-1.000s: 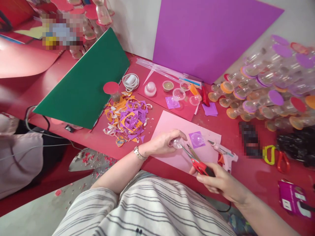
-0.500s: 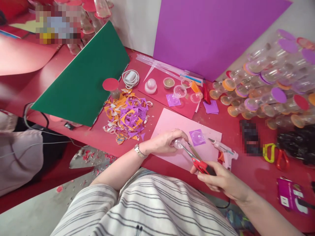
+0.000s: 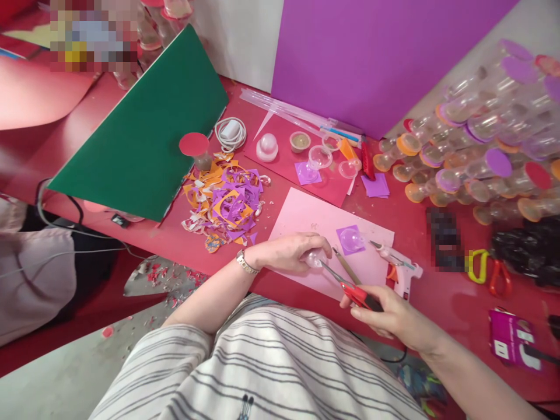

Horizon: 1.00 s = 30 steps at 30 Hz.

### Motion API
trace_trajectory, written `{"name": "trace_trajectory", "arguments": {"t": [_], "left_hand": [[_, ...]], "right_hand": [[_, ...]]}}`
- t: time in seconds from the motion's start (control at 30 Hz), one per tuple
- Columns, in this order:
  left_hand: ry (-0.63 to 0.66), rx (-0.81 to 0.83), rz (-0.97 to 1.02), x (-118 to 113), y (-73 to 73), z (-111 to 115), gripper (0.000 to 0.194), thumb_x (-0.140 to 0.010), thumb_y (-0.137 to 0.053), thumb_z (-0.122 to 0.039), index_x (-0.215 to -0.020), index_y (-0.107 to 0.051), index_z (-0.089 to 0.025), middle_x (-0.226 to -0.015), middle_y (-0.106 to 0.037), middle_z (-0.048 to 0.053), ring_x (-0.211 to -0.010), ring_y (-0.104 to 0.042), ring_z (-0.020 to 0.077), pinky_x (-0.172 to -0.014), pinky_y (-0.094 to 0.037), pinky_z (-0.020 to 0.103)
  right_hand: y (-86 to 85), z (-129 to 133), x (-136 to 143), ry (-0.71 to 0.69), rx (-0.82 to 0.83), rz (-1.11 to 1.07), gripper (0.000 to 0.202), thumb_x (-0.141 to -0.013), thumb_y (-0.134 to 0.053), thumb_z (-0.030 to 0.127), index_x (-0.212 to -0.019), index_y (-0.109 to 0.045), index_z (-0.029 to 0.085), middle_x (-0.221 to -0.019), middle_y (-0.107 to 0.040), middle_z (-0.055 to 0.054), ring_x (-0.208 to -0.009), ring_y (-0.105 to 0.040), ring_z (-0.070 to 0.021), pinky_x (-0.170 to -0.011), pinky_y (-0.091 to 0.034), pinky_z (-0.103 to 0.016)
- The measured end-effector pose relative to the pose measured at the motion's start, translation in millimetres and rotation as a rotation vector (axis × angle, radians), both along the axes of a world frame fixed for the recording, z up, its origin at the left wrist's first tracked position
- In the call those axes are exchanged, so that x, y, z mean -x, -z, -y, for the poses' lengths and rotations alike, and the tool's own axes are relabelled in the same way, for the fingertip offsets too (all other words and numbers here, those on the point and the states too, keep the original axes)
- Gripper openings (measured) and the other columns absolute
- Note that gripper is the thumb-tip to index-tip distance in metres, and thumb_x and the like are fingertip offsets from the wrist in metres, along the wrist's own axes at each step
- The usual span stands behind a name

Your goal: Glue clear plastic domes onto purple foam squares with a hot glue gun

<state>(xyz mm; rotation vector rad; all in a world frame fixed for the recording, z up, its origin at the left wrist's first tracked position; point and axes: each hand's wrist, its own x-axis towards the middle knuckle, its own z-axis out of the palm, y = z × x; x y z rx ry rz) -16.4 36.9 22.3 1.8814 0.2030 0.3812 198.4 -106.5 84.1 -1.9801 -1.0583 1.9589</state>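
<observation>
Over the pink sheet (image 3: 293, 213), my left hand (image 3: 295, 252) is closed on a small clear plastic cup (image 3: 315, 258), its fingers curled around the far side. My right hand (image 3: 391, 312) grips scissors (image 3: 357, 294) by their red and black handles. Their blades stand apart, one tip at the cup; whether it cuts into the plastic I cannot tell. Just beyond the blades, a clear cup (image 3: 351, 239) sits on a purple square (image 3: 344, 249) on the sheet. A pale pink glue gun (image 3: 406, 274) lies at the sheet's right edge.
Purple and orange paper scraps (image 3: 227, 201) are heaped on the left, by a leaning green board (image 3: 149, 128). Loose clear cups (image 3: 321, 157) stand at the back. Joined clear cups (image 3: 476, 154) pile up on the right, above yellow-and-red-handled scissors (image 3: 501, 279). A person (image 3: 37, 283) sits at left.
The scissor blades have spread wider apart. Both hands keep nearly the same place, the left still holding the clear cup. The view has shifted slightly.
</observation>
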Motion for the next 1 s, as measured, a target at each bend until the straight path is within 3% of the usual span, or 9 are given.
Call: {"name": "trace_trajectory", "arguments": {"t": [0.1,0.23,0.4,0.47,0.73,1.0], "left_hand": [[-0.033,0.031,-0.007,1,1.2,0,0.038,-0.079,-0.064,-0.013,-0.116,-0.053,-0.015,-0.112,-0.063,0.011,-0.092,-0.06,0.0162,-0.078,-0.048,0.026],[-0.219,0.063,0.024,3,2.4,0,0.041,-0.082,-0.064,-0.022,-0.121,-0.052,-0.017,-0.116,-0.062,0.01,-0.094,-0.061,0.0164,-0.076,-0.048,0.026],[-0.349,-0.004,0.153,-1,5.6,3,0.044,-0.086,-0.061,-0.026,-0.128,-0.049,-0.018,-0.127,-0.058,0.013,-0.116,-0.057,0.0226,-0.097,-0.046,0.035],[-0.383,-0.027,0.131,-4,8.5,4,0.044,-0.086,-0.062,-0.029,-0.127,-0.049,-0.018,-0.125,-0.058,0.013,-0.115,-0.057,0.0235,-0.097,-0.047,0.036],[-0.356,-0.09,0.065,-6,13.1,5,0.037,-0.084,-0.058,-0.02,-0.12,-0.052,-0.018,-0.104,-0.06,0.007,-0.094,-0.059,0.0186,-0.085,-0.049,0.032],[-0.293,-0.107,0.093,-4,9.5,3,0.037,-0.079,-0.057,-0.016,-0.116,-0.052,-0.018,-0.109,-0.062,0.008,-0.094,-0.06,0.0181,-0.084,-0.048,0.031]], "right_hand": [[1.1,-1,1,0.013,-0.007,-0.01,0.041,-0.072,-0.071,0.049,-0.093,-0.065,0.014,-0.05,-0.035,0.011,-0.039,-0.027,-0.0034,-0.04,-0.018,-0.021],[-2.7,-3,10,0.146,-0.07,-0.075,0.039,-0.071,-0.072,0.048,-0.089,-0.062,0.015,-0.046,-0.031,0.012,-0.038,-0.025,-0.0033,-0.04,-0.016,-0.02],[-3.6,-7,25,0.269,-0.126,-0.142,0.037,-0.07,-0.073,0.046,-0.087,-0.061,0.016,-0.045,-0.03,0.013,-0.039,-0.024,-0.0032,-0.042,-0.016,-0.021],[-2.0,-6,29,0.284,-0.132,-0.156,0.036,-0.07,-0.073,0.045,-0.086,-0.061,0.016,-0.045,-0.029,0.013,-0.039,-0.024,-0.0033,-0.042,-0.016,-0.021],[3.2,-1,24,0.244,-0.138,-0.128,0.035,-0.07,-0.072,0.044,-0.087,-0.061,0.015,-0.048,-0.032,0.012,-0.039,-0.025,-0.0031,-0.041,-0.016,-0.021],[4.4,2,18,0.195,-0.115,-0.069,0.035,-0.071,-0.07,0.045,-0.088,-0.062,0.017,-0.044,-0.029,0.013,-0.037,-0.026,-0.0043,-0.04,-0.017,-0.021]]}}
